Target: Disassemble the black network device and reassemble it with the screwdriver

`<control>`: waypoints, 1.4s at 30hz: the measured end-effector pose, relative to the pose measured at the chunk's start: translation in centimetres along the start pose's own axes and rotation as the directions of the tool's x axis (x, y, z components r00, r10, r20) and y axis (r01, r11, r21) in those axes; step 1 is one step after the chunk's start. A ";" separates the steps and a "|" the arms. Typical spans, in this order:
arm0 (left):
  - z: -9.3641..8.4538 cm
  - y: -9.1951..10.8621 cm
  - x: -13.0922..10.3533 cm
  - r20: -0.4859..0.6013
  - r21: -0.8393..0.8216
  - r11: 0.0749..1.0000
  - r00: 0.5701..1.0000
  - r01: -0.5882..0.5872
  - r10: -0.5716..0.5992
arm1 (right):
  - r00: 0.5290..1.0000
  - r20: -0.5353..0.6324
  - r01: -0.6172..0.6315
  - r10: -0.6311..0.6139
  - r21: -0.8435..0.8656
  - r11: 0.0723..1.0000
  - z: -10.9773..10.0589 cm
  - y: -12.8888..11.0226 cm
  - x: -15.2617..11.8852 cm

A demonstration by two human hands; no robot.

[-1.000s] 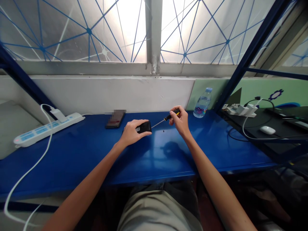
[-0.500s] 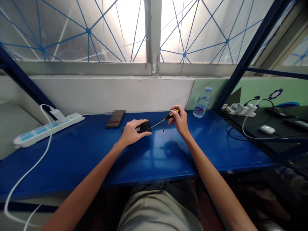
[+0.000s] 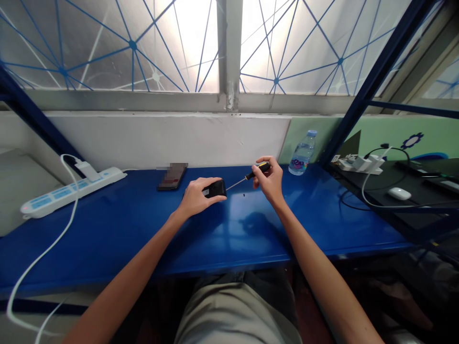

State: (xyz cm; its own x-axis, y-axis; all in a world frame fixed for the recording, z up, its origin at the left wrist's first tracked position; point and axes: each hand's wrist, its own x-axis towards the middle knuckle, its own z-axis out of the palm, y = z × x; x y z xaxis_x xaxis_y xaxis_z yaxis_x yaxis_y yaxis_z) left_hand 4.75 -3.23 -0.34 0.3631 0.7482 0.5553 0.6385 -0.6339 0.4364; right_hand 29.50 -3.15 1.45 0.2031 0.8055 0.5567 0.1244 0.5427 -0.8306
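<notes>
My left hand is closed around a small black box-shaped device on the blue tabletop, thumb along its near side and fingers over the far side. Its exact kind I cannot make out. In my right hand is a yellow and black screwdriver, gripped by the handle. The thin metal shaft points down and left, its tip at the device's right end. A tiny dark piece, perhaps a screw, lies on the table just right of the device.
Behind my left hand lies a dark phone, partly pixelated. A white power strip with a cable is at the left. A water bottle stands at the back right, near a blue frame post. Farther right are chargers and a white mouse.
My right hand has shifted its fingers on the screwdriver handle and moved slightly right. The left hand and the device stay where they were.
</notes>
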 end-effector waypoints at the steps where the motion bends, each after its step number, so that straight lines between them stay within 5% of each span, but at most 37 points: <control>1: 0.0 -0.1 0.0 -0.002 -0.002 1.000 1.000 0.002 -0.002 | 1.000 -0.012 0.007 -0.008 -0.019 1.000 0.0 -0.1 0.0; 6: 0.1 -0.2 0.0 0.003 -0.014 1.000 1.000 0.008 -0.008 | 1.000 -0.020 -0.002 0.001 -0.042 0.999 0.2 -0.1 -0.1; 14: 0.0 -0.2 0.0 -0.003 -0.016 1.000 1.000 0.026 -0.026 | 0.995 0.090 -0.046 0.031 0.171 0.984 0.2 0.2 0.2; 42: -0.1 -0.1 -0.1 0.000 -0.037 0.998 0.999 0.049 -0.049 | 0.989 0.125 -0.089 0.083 0.046 0.995 -0.4 0.3 0.5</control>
State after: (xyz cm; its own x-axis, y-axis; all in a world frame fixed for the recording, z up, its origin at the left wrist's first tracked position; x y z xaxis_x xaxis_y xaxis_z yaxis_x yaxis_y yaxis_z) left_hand 4.59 -3.27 -0.39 0.3315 0.7781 0.5335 0.6298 -0.6036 0.4889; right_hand 30.03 -2.62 1.46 0.0898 0.8711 0.4828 0.0614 0.4790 -0.8757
